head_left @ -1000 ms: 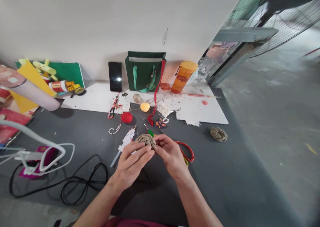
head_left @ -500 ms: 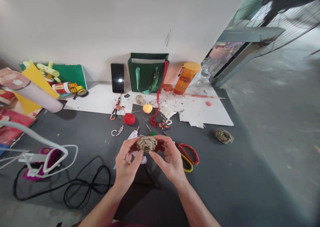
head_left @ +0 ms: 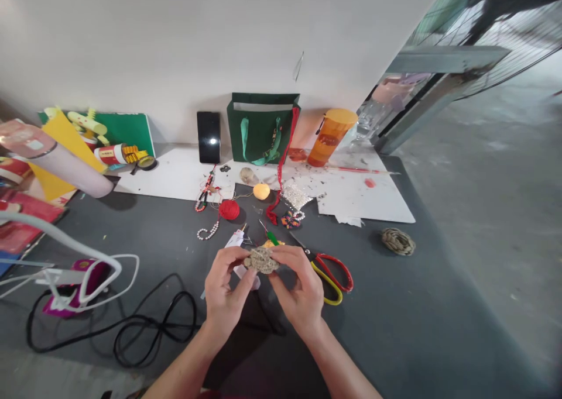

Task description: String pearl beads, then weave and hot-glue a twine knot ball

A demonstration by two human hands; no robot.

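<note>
Between my two hands is a small grey-beige crocheted flower (head_left: 262, 260), held above the dark table. My left hand (head_left: 226, 285) pinches its left edge between thumb and fingers. The opposite edge is gripped by my right hand (head_left: 299, 288) in the same way. Just beyond the flower lie a green-handled crochet hook (head_left: 272, 237) and a white tag-like piece (head_left: 235, 238). Scissors (head_left: 334, 273) with red and yellow handles rest beside my right hand. A second crocheted flower (head_left: 398, 241) sits farther right on the table.
A red yarn ball (head_left: 229, 210), a yellow ball (head_left: 261, 191) and a bag of beads (head_left: 296, 196) lie ahead. Behind them stand a phone (head_left: 209, 137), a green paper bag (head_left: 263, 128) and an orange bottle (head_left: 332, 137). Black cable (head_left: 153, 327) coils at left.
The crocheted flower has been tilted in my fingers, so its rosette face shows less and its edge more. Both hands keep hold of it. The view has shifted slightly.
</note>
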